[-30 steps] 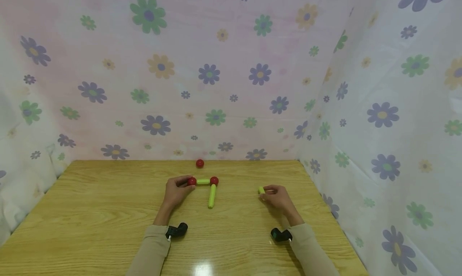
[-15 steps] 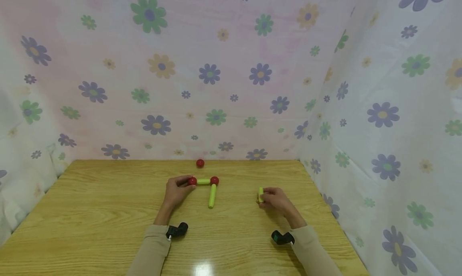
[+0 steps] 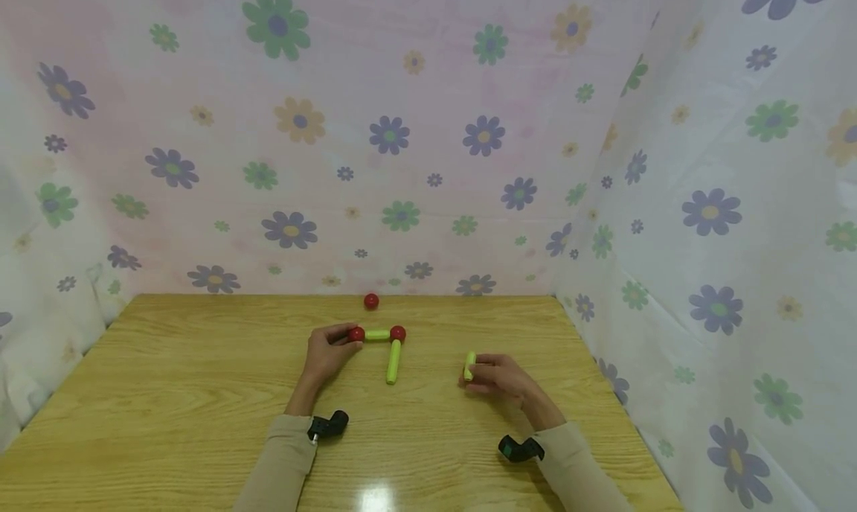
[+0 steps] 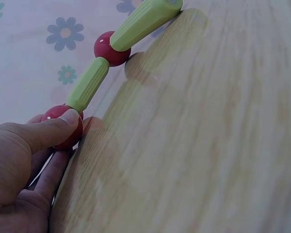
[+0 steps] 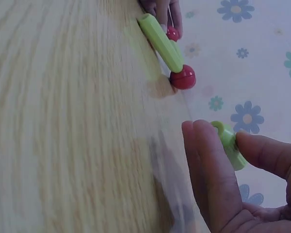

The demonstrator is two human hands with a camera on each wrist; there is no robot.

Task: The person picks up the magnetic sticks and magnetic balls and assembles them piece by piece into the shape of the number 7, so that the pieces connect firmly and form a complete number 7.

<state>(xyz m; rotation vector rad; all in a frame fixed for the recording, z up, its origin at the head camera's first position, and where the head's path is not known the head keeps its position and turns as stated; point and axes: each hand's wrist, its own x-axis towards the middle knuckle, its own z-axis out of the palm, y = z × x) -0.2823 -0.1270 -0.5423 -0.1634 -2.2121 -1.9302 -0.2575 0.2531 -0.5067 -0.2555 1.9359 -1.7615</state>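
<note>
My left hand (image 3: 328, 354) pinches a red ball (image 4: 63, 131) between thumb and fingers at the left end of a joined toy piece. From that ball a short yellow-green rod (image 3: 377, 335) runs right to a second red ball (image 3: 398, 334). A longer yellow-green rod (image 3: 393, 363) extends from the second ball toward the front of the table. To the right, my right hand (image 3: 505, 378) holds a loose yellow-green rod (image 5: 229, 145) between thumb and fingers, apart from the joined piece. One end of this rod shows a round recess in the right wrist view.
A single red ball (image 3: 371, 301) lies near the back edge of the wooden table (image 3: 201, 393). Flower-printed cloth (image 3: 428, 162) hangs behind the table and along its sides. Each wrist carries a black camera mount (image 3: 521, 449).
My right hand has moved left and slightly toward the front, turning the loose rod more upright in the head view. The left hand and the joined piece stay in place.
</note>
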